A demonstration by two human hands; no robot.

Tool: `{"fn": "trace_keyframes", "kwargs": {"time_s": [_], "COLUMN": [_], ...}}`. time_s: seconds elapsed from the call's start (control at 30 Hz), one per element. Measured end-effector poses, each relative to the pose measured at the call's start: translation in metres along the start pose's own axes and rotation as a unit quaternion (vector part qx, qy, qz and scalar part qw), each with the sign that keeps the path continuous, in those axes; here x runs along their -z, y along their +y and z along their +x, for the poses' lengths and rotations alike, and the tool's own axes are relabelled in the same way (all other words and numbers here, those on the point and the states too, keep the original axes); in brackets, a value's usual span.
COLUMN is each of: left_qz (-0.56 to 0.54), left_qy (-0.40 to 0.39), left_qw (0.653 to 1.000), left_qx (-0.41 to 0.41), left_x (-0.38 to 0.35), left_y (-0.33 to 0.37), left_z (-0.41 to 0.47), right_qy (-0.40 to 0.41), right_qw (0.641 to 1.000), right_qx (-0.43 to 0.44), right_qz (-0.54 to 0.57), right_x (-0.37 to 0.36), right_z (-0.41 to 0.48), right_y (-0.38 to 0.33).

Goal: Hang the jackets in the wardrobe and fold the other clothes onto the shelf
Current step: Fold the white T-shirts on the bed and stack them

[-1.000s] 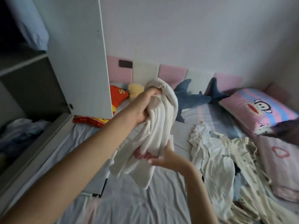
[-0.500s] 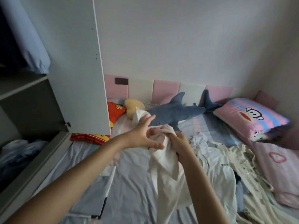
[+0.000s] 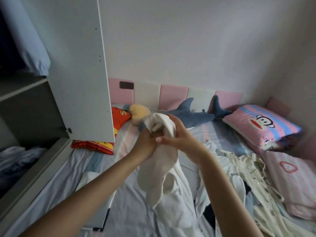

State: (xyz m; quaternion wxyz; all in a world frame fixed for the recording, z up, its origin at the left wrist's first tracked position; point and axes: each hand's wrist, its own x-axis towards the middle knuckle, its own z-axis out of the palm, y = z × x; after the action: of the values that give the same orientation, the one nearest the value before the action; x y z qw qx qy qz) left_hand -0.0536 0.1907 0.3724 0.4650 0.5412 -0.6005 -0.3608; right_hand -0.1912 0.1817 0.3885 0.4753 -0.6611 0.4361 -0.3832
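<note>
left hand (image 3: pixel 147 143) now closed onto white garment (image 3: pixel 159 170) | right hand (image 3: pixel 181 135) grips it too, touching left

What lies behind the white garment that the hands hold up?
Behind the garment lie a yellow plush and a blue shark. The garment and the right hand cover most of the shark's head; part of the plush is covered too.

A home bedroom: bed (image 3: pixel 65 178) with monkey-print pillow (image 3: pixel 261 124) at right, plush shark (image 3: pixel 193 115) mid-frame, open wardrobe (image 3: pixel 25 106) at left
</note>
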Motion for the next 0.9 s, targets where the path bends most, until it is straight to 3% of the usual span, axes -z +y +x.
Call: {"fn": "trace_keyframes", "kwargs": {"time_s": [0.07,0.13,0.23,0.4,0.53,0.7,0.8,0.9], "left_qz": [0.036,0.006,-0.020,-0.126,-0.052,-0.034,-0.039,0.007], "left_qy": [-0.030,-0.046,-0.084,-0.090,-0.103,-0.130,-0.121,-0.216], "left_qw": [0.998,0.999,0.996,0.986,0.993,0.988,0.990,0.973], "left_qx": [-0.032,-0.020,0.009,0.058,-0.012,-0.075,-0.062,-0.080], "left_x": [0.000,0.002,0.008,0.033,0.048,0.041,0.045,0.062], "left_y": [0.001,0.005,0.012,0.003,0.001,0.014,0.014,0.009], "left_z": [0.000,0.000,0.003,0.006,0.010,0.002,0.002,0.001], "right_qy": [0.035,0.073,0.139,0.080,0.067,0.027,0.104,0.136], "right_qw": [0.989,0.978,0.976,0.988,0.984,0.992,0.986,0.986], "right_qx": [0.039,0.077,0.081,0.036,0.030,0.016,0.023,0.043], "right_qz": [-0.141,-0.178,-0.144,-0.128,-0.162,-0.119,-0.130,-0.088], "right_x": [0.003,0.007,0.016,0.026,0.030,0.013,0.013,0.015], "right_z": [0.003,0.003,-0.003,-0.015,-0.016,-0.016,-0.016,-0.020], "right_y": [-0.002,-0.005,-0.008,-0.026,-0.034,-0.039,-0.038,-0.042]}}
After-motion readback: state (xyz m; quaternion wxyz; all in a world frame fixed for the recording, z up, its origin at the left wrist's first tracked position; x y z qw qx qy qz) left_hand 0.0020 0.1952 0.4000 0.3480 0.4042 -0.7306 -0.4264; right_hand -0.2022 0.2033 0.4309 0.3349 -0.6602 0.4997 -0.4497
